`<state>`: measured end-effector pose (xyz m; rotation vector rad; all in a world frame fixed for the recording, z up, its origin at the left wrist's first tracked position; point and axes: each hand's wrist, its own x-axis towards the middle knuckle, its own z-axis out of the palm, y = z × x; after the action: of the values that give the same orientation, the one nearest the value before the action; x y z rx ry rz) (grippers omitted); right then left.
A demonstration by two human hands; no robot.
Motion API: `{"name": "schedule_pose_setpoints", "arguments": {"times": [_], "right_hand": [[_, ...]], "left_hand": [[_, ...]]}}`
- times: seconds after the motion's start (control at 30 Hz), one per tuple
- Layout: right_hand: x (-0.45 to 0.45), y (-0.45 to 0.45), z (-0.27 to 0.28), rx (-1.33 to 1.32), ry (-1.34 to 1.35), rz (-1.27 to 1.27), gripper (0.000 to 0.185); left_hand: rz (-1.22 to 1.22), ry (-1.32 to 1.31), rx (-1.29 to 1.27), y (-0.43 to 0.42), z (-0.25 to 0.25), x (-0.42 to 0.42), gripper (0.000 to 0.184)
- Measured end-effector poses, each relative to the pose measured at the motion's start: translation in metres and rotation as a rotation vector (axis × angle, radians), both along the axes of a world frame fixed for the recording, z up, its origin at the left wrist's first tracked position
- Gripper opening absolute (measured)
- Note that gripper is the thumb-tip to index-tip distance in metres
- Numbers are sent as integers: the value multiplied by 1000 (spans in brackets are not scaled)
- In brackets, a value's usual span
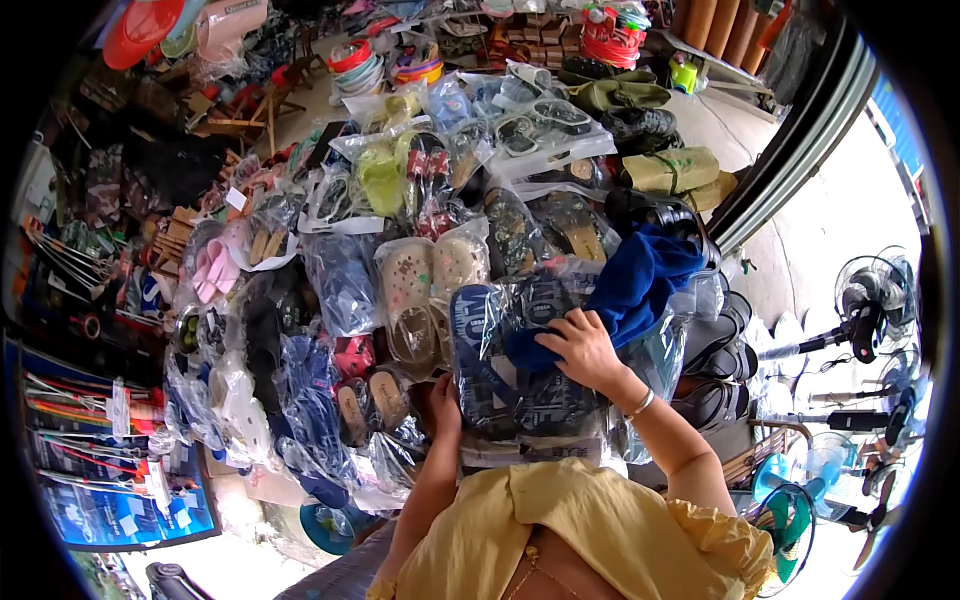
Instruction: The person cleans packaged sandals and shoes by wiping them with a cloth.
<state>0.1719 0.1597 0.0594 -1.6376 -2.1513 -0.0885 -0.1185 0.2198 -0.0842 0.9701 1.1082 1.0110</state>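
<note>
In the head view my right hand (583, 348) presses down on a dark blue cloth (648, 275), its fingers closed over the fabric. Beneath the cloth is a pair of dark blue patterned slippers (485, 345) in a clear plastic bag. At the bag's lower left edge, my left hand (441, 405) has its fingers curled against it; the fingertips are in shadow. Just beyond lie beige clogs (460, 262) in clear plastic. Small sandals with tan insoles (389, 398) are left of my left hand.
Bagged shoes and sandals cover the display, with a white-framed pack (550, 140) farther back. Black shoes (722, 325) line the right side, near several fans (870, 300). Stacked colourful basins (357, 75) stand behind. A metal door track (790, 140) runs along the right.
</note>
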Motion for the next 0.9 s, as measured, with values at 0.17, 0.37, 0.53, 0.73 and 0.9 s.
{"name": "schedule_pose_setpoints", "arguments": {"times": [0.17,0.37,0.53,0.73,0.9], "right_hand": [[22,16,-2,61,147,-293,52],[-4,-9,1,-3,72,-14,55],[10,5,4,41,93,-222,55],[-15,-15,12,10,115,57,55],[-3,-9,4,22,18,-102,52]], "left_hand": [[-3,20,-30,-2,9,0,20],[-19,31,36,1,-4,-2,21],[3,4,-18,0,0,0,22],[5,73,27,2,-2,0,21],[-1,-13,-27,-2,7,1,20]]}}
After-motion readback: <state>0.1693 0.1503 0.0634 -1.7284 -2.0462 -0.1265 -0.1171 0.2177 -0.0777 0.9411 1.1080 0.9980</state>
